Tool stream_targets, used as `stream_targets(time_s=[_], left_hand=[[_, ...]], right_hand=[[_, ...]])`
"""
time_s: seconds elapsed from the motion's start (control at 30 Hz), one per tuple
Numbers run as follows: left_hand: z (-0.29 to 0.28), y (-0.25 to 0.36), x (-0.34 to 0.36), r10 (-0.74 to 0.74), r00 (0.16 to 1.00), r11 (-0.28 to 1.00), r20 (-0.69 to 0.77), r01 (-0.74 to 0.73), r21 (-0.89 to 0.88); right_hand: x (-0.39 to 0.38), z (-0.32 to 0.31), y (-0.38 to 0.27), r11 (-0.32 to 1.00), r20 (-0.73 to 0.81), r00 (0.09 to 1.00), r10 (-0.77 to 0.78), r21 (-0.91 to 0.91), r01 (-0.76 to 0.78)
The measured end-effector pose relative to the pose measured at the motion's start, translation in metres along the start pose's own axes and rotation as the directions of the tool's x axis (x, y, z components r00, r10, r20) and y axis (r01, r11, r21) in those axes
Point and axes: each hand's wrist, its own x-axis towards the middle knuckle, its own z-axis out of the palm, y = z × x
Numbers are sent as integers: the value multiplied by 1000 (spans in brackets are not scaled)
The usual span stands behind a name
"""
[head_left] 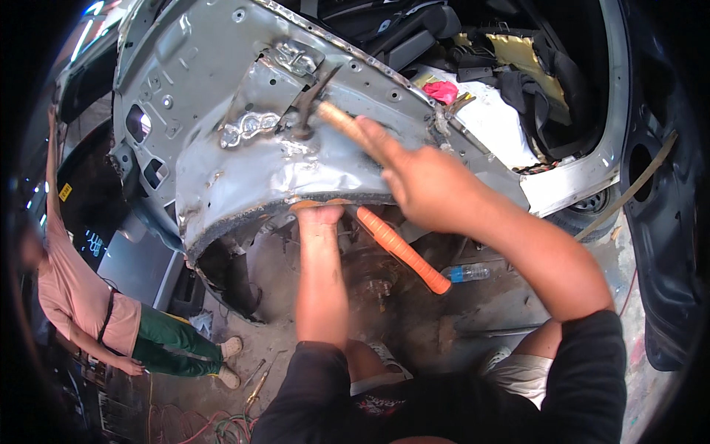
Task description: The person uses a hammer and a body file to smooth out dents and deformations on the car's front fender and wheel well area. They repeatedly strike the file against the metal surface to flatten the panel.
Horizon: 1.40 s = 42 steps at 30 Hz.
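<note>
My right hand (414, 174) is closed round the wooden handle of a hammer (342, 122). Its dark, narrow head, with one long pointed end, is at the dented grey body panel (347, 166), beside rough weld patches (251, 129). Whether the head touches the metal I cannot tell. My left hand (319, 214) reaches up under the wheel arch edge, which hides its fingers. Just right of that wrist, an orange ribbed handle (403, 249) slants down from beneath the arch. Its upper end is out of sight, so whether my left hand grips it is unclear.
At left stands a person (96, 311) in a pink shirt and green trousers, one arm raised. A plastic bottle (470, 274) lies below the panel. Hoses (200, 425) coil on the floor at lower left. A dark door (662, 222) hangs at right.
</note>
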Motion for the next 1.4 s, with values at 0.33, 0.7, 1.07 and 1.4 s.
stream_targets(time_s=[0.33,0.7,1.07,1.4], left_hand=[[-7,3,-17,17,1000,999,5,-17,-43],[-3,-29,-26,-43,967,965,251,106,-242],[7,-38,-42,-128,990,970,66,138,-201],[-9,-41,-45,-170,979,952,109,192,-238]], right_hand=[[9,-28,10,991,65,996,64,-121,-55],[-16,-5,13,988,-244,961,-128,48,144],[-29,-28,26,987,109,994,-14,-160,32],[-28,-42,13,984,201,964,175,-76,-162]])
